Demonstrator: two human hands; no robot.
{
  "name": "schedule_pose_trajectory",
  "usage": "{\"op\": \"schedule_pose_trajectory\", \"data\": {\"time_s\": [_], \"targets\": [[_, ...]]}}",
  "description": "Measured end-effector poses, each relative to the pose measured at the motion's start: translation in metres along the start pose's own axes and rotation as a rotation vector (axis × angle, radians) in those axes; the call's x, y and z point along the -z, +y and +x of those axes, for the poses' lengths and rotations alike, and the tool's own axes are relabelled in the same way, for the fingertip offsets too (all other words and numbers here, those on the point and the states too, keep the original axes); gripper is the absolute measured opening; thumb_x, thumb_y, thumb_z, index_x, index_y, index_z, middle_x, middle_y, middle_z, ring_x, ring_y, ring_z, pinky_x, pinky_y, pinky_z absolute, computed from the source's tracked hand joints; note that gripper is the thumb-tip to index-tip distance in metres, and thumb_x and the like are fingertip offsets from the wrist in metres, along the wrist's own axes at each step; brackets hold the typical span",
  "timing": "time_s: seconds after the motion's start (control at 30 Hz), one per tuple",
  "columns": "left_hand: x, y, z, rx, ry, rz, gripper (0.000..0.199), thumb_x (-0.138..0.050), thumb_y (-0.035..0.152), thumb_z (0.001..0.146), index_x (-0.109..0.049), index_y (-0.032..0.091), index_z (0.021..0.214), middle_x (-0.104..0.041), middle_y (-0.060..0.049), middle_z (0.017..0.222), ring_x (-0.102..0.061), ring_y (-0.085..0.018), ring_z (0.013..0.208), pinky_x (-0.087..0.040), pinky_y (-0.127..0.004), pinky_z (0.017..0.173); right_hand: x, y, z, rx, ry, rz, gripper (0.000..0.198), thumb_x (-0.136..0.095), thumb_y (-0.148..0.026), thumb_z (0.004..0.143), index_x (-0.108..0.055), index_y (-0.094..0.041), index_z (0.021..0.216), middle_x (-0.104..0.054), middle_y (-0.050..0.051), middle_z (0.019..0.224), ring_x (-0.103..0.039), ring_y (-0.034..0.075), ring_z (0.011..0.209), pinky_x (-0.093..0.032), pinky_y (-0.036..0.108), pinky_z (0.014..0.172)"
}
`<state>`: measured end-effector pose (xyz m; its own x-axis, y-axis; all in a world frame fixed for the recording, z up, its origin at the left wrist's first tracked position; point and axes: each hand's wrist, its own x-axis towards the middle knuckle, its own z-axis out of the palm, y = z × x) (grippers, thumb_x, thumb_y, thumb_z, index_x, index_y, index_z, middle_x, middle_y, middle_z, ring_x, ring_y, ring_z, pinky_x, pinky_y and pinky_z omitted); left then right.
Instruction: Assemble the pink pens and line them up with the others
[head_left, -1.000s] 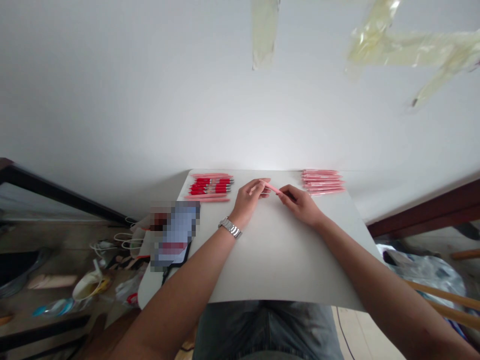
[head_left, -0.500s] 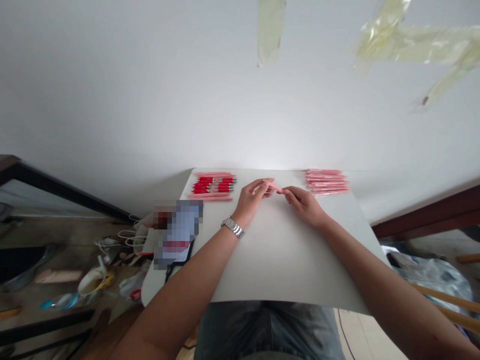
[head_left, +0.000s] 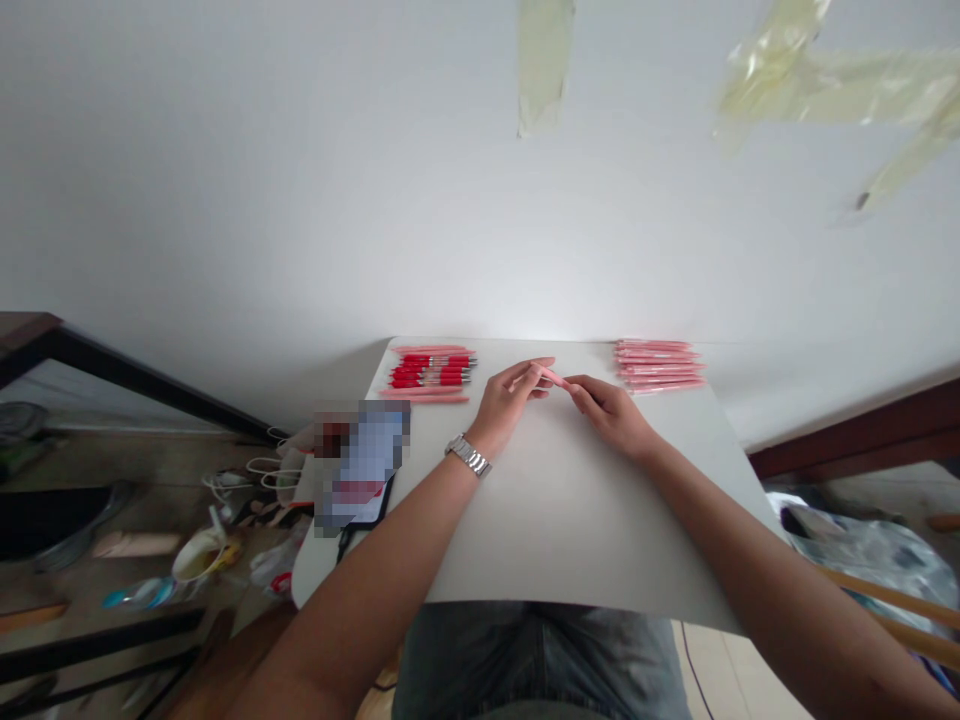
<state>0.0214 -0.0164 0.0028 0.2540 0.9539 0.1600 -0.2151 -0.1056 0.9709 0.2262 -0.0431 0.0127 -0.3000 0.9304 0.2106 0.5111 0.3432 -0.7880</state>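
Note:
Between my hands, above the middle of the white table (head_left: 570, 530), is a slim pink pen (head_left: 555, 378). My left hand (head_left: 514, 395), with a metal watch on its wrist, pinches the pen's left end between thumb and fingers. The right end sits in the closed fingers of my right hand (head_left: 607, 410). Toward the table's back left lies a row of red pens (head_left: 433, 370) with clear middles, with pink pens (head_left: 427, 397) in front of and behind them. At the back right rests a stack of pink pens (head_left: 660, 367), which look wrapped in clear plastic.
A phone, blurred out (head_left: 367, 470), lies at the table's left edge with a cable. The white wall (head_left: 300, 200) rises directly behind the table. On the floor to the left are a white cup (head_left: 199, 555), a bottle and cables. Plastic bags (head_left: 877, 545) lie at right.
Both hands keep hold of the pink pen, which has barely moved. The whole view has shifted slightly. The rows of pens look the same.

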Motion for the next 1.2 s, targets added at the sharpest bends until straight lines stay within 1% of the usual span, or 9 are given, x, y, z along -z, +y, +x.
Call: {"op": "schedule_pose_trajectory", "data": {"time_s": [0.1,0.23,0.33,0.47,0.63,0.8,0.97,1.07,1.2], "targets": [[-0.001,0.003,-0.001,0.000,-0.018,0.017,0.046,-0.061,0.054,0.098,-0.075,0.018,0.123,-0.076,-0.013,0.122,-0.072,-0.023,0.108,-0.060,-0.035,0.092,0.000,0.001,0.000,0.008,0.000,-0.004,0.048,-0.042,-0.056,0.106,-0.070,-0.019,0.116,-0.072,0.006,0.096,-0.062,0.020,0.083,-0.046,0.031,0.077],[-0.002,0.007,-0.003,0.007,-0.037,0.057,0.048,-0.059,0.055,0.099,-0.074,0.017,0.124,-0.077,-0.013,0.114,-0.073,-0.021,0.103,-0.060,-0.034,0.092,0.000,0.003,-0.001,-0.007,0.004,-0.009,0.046,-0.042,-0.057,0.106,-0.070,-0.019,0.108,-0.070,0.005,0.088,-0.061,0.019,0.078,-0.046,0.031,0.075],[-0.002,0.008,-0.004,0.023,-0.031,0.075,0.049,-0.060,0.056,0.098,-0.075,0.017,0.123,-0.077,-0.012,0.115,-0.073,-0.021,0.100,-0.060,-0.034,0.090,0.000,0.004,-0.001,-0.014,-0.003,0.000,0.044,-0.043,-0.056,0.105,-0.069,-0.020,0.107,-0.070,0.004,0.089,-0.061,0.019,0.079,-0.046,0.031,0.075],[-0.001,0.008,-0.005,0.034,-0.017,0.076,0.047,-0.062,0.055,0.098,-0.075,0.017,0.123,-0.076,-0.012,0.117,-0.073,-0.020,0.099,-0.060,-0.033,0.090,0.000,0.005,-0.003,-0.040,-0.014,0.017,0.042,-0.044,-0.056,0.105,-0.068,-0.021,0.104,-0.066,0.003,0.082,-0.056,0.017,0.072,-0.044,0.030,0.069],[-0.001,0.008,-0.005,0.052,-0.032,0.050,0.046,-0.063,0.054,0.097,-0.076,0.017,0.121,-0.077,-0.013,0.115,-0.074,-0.022,0.100,-0.060,-0.034,0.089,-0.001,0.008,-0.005,-0.073,-0.015,0.066,0.040,-0.049,-0.057,0.103,-0.067,-0.022,0.109,-0.062,0.001,0.077,-0.051,0.017,0.067,-0.041,0.029,0.062],[-0.002,0.009,-0.005,0.056,-0.029,0.034,0.043,-0.062,0.053,0.097,-0.077,0.016,0.113,-0.077,-0.013,0.112,-0.073,-0.022,0.100,-0.060,-0.033,0.089,-0.001,0.007,-0.006,-0.093,-0.027,0.087,0.039,-0.050,-0.056,0.103,-0.066,-0.021,0.109,-0.062,0.001,0.079,-0.050,0.016,0.067,-0.041,0.029,0.061],[-0.002,0.010,-0.005,0.053,-0.019,0.056,0.041,-0.061,0.051,0.098,-0.077,0.015,0.109,-0.076,-0.013,0.112,-0.073,-0.021,0.099,-0.060,-0.032,0.087,-0.001,0.008,-0.006,-0.104,-0.037,0.056,0.040,-0.050,-0.057,0.103,-0.067,-0.021,0.110,-0.061,0.001,0.078,-0.049,0.016,0.066,-0.040,0.029,0.060],[-0.001,0.011,-0.005,0.054,-0.031,0.064,0.043,-0.060,0.052,0.099,-0.078,0.016,0.111,-0.076,-0.013,0.117,-0.073,-0.022,0.101,-0.060,-0.032,0.086,-0.002,0.010,-0.006,-0.098,-0.032,0.058,0.041,-0.050,-0.057,0.103,-0.067,-0.022,0.112,-0.064,0.002,0.080,-0.051,0.017,0.067,-0.042,0.030,0.061],[-0.001,0.013,-0.005,0.051,-0.023,0.064,0.044,-0.062,0.053,0.097,-0.077,0.016,0.118,-0.077,-0.012,0.115,-0.072,-0.022,0.100,-0.060,-0.032,0.087,-0.003,0.011,-0.006,-0.094,-0.016,0.080,0.041,-0.051,-0.058,0.102,-0.066,-0.021,0.111,-0.064,0.003,0.082,-0.051,0.017,0.069,-0.041,0.030,0.062]]}}
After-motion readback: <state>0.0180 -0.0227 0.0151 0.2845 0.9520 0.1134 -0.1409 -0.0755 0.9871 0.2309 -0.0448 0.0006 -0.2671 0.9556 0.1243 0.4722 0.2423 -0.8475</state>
